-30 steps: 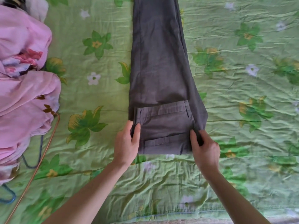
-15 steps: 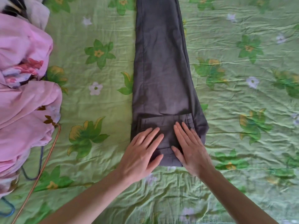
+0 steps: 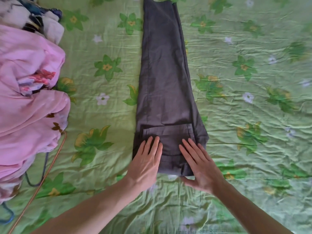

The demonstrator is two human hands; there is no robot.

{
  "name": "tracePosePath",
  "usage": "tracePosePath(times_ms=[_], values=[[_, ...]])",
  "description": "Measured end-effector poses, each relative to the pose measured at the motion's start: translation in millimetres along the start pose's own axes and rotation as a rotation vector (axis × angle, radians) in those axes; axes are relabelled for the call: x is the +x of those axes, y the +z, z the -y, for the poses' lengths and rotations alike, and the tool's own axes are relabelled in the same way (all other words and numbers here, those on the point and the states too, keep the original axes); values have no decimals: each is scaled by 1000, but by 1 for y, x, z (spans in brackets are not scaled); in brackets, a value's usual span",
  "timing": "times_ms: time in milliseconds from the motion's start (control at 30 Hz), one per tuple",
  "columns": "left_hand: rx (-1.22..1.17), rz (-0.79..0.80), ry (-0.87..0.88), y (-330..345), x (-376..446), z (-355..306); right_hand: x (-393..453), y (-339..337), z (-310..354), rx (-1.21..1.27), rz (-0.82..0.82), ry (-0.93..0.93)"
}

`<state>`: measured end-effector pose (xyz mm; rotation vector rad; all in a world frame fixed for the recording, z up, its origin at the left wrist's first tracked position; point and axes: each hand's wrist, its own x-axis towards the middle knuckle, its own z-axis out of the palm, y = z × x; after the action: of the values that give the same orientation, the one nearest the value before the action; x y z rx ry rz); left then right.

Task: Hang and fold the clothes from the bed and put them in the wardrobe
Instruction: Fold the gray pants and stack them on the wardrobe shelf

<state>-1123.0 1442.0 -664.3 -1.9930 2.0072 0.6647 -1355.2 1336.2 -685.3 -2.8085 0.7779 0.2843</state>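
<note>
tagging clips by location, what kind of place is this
Most likely a bedroom at home. The person works on a bed covered by a green floral bedsheet, both hands flat on folded grey trousers. A heap of pink clothes and a copper-coloured hanger lie at the left.

Bed fills whole frame, covered by wrinkled light-green bedsheet (image 3: 253, 149) printed with green leaf-flowers and small white blossoms; soft even daylight, slightly brighter toward upper right; lower edge of frame blurred; walls, floor, windows out of view.
</note>
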Motion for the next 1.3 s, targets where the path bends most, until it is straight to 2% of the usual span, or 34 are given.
tracePosePath(times_ms=[100,267,400,533,600,700,767,867,933,1033,1133,1233,1300], values=[[-60,31,-32,-14,-7,-4,-9,-3,-1,-44,40,27],[-130,87,5,-16,-31,-6,-25,0,19,80,-25,76],[-172,180,79,-15,-66,-9,-59,-8,35,178,-18,-15],[-343,271,110,-24,-103,-12,-96,-34,45,225,25,-132],[-455,264,122,-32,-113,-9,-107,-50,51,356,23,-60],[-694,256,73,-50,-112,10,-106,-70,53,667,-16,176],[-924,195,-18,-58,-104,28,-94,-77,51,809,-145,318],[-1205,-41,-238,-59,-86,49,-62,-84,46,1007,-354,551],[-1365,-195,-411,-53,-71,55,-37,-79,41,1116,-392,630],[-1626,-274,-585,-38,-47,57,-2,-62,33,1099,-388,639],[-1678,-323,-663,-24,-27,55,27,-40,26,983,-421,693],[-1598,-425,-600,-16,-10,53,46,-23,17,877,-442,727],[-1537,-438,-546,-13,-1,54,52,-13,12,816,-445,749]])
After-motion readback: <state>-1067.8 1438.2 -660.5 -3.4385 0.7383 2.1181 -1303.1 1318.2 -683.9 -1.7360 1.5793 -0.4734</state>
